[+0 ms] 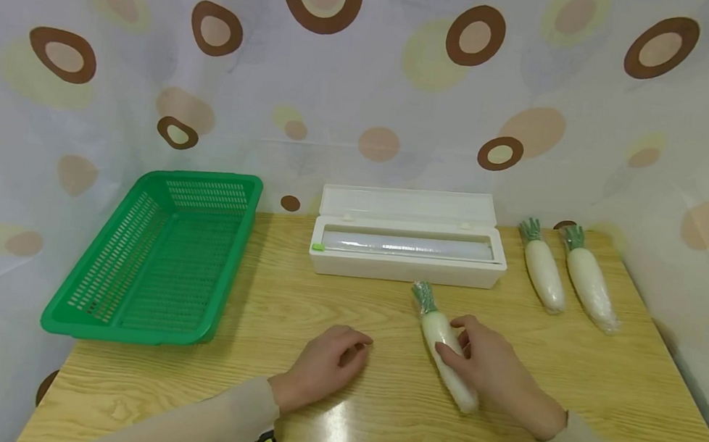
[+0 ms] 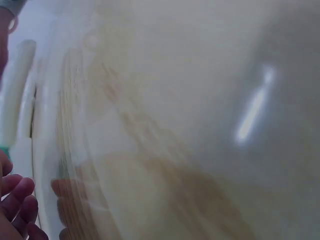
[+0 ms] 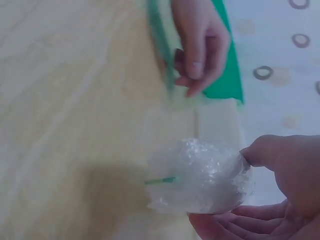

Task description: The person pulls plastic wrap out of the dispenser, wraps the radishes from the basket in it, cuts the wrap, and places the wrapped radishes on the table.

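Observation:
My right hand (image 1: 495,368) grips a white radish (image 1: 455,387) with green stalk stubs, wrapped in clear film, with the thumb on one side and the fingers on the other. The radish lies slantwise over the table, its stalk end away from me; I cannot tell whether it touches the wood. In the right wrist view the crinkled film at the radish's end (image 3: 200,175) shows between thumb and fingers. To the left, my left hand (image 1: 325,367) holds nothing, its fingers loosely bent, low over the table and apart from the radish.
A white cling film box (image 1: 404,269) stands at the back with its lid up and a film roll (image 1: 407,246) inside. Two more wrapped radishes (image 1: 545,275) lie at the back right. A green basket (image 1: 233,265) is at the left. A patterned curtain (image 1: 369,91) hangs behind the table (image 1: 293,301).

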Available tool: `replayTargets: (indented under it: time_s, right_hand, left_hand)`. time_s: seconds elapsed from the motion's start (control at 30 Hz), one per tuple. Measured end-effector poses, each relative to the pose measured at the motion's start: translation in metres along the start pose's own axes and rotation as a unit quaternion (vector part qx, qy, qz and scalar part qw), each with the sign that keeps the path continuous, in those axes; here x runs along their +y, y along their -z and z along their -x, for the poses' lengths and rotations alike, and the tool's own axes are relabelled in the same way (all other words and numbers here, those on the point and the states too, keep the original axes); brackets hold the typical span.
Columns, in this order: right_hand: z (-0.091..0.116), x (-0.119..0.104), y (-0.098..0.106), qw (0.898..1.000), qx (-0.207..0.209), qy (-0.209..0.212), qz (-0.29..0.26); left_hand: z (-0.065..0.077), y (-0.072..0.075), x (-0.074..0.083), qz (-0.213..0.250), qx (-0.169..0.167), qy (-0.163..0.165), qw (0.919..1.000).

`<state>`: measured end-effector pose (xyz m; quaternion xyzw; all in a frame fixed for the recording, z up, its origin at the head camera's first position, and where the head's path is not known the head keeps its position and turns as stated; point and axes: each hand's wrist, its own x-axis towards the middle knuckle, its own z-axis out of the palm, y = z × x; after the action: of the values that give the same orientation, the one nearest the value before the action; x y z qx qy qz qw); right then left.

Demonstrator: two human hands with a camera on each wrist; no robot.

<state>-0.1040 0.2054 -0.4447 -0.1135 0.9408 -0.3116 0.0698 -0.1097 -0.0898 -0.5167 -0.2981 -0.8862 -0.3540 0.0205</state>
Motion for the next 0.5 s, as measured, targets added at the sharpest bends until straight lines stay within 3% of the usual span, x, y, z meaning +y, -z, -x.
replayTargets:
  time_s: [0.23,0.5]
  right_hand:
    - [0.003,0.006,0.062,0.998,0.054,-0.027,0.034]
    - [-0.024,0.057,0.118,0.990,0.126,-0.057,0.040]
  left_hand:
    - [0.005,0.011,-0.007,-0.002,0.006,0.016,0.9999]
    - [0.007,0.016,-0.010,-0.021,0.011,0.009,0.9997]
